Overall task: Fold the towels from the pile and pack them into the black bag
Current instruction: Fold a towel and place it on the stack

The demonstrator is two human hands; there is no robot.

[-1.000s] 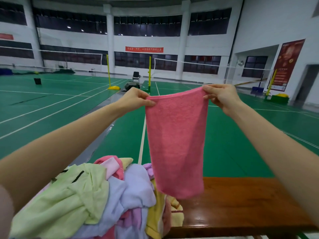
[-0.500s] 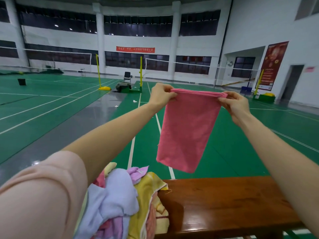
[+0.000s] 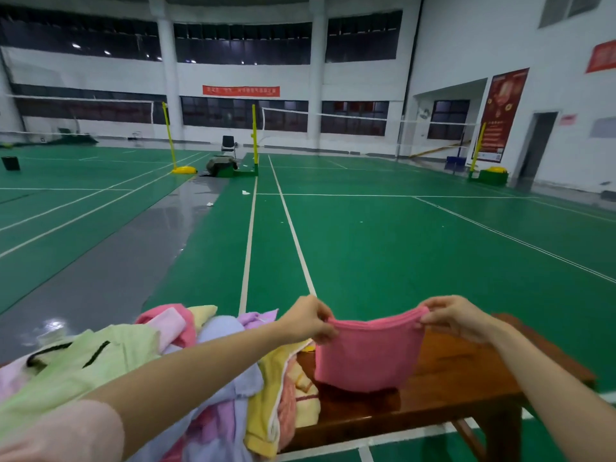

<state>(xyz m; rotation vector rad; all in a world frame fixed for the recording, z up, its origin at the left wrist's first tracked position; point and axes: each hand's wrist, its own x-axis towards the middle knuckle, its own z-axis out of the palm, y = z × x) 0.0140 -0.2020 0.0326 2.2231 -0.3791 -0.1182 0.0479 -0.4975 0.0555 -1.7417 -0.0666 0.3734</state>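
towel (image 3: pixel 368 355): pink | table (image 3: pixel 466 388): brown | floor (image 3: pixel 400 248): green, white lines

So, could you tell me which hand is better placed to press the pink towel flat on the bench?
Probably the right hand: it's above bare brown wooden bench; the left hand sits beside the pile.

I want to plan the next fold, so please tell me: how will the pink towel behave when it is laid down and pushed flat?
The pink towel is probably floppy: it sags between the left hand and right hand. It seems light, since fingertip pinches hold it. Its nap looks fuzzy, so it should hardly slide on the wooden bench.
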